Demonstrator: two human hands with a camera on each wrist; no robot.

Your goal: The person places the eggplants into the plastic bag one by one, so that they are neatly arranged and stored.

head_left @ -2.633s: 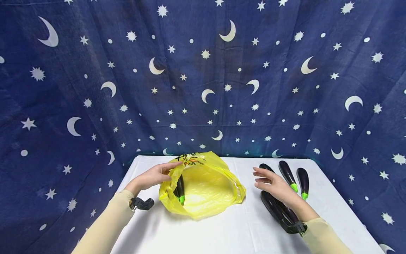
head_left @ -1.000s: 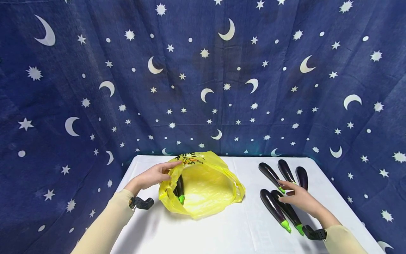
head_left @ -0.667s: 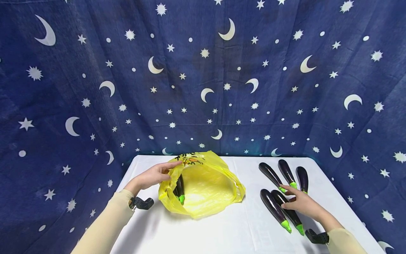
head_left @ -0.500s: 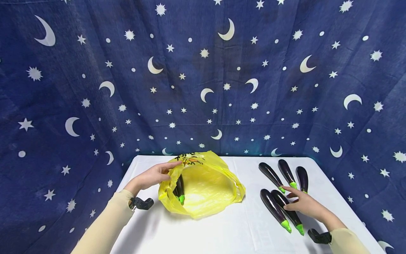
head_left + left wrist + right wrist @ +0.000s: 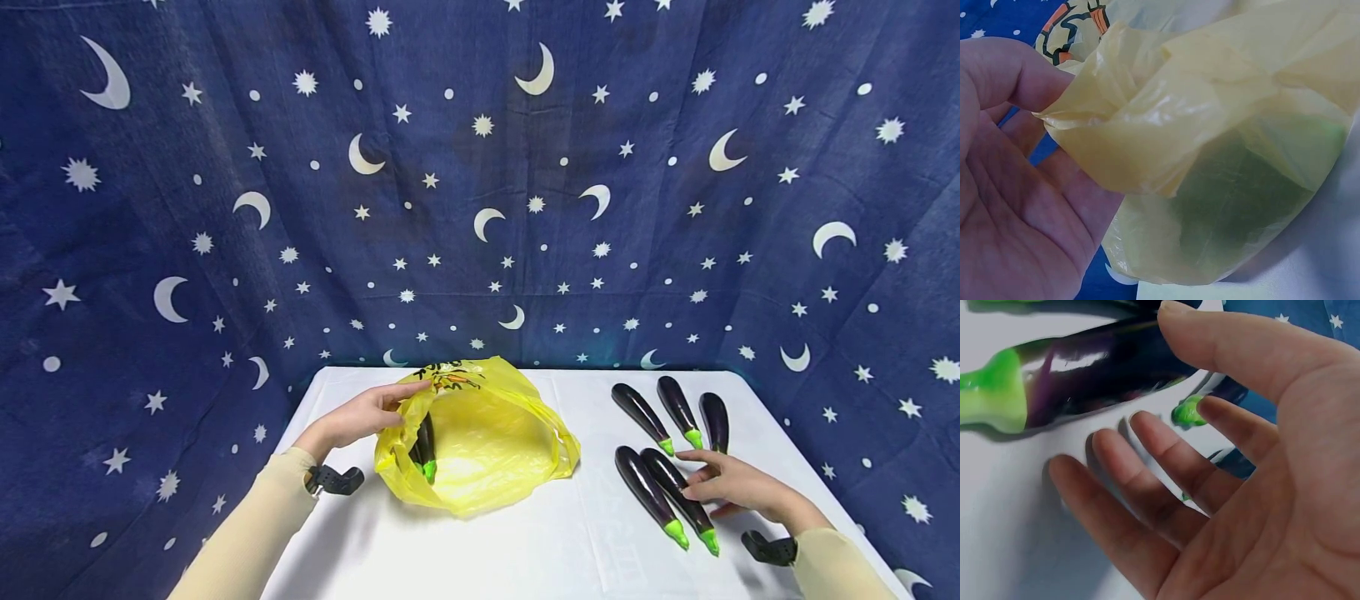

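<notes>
hanging behind bag [image 5: 495, 450], eggplants [image 5: 647, 489]: starry curtain [image 5: 450, 208]

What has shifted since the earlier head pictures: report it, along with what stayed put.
The bare right hand moved rightward and closer to the camera, ending beside the nearer pair of glossy dark-purple, green-capped eggplants; it holds nothing. The bare left hand stays at the rim of the crinkled yellow plastic bag; bag and eggplants stayed put.
</notes>
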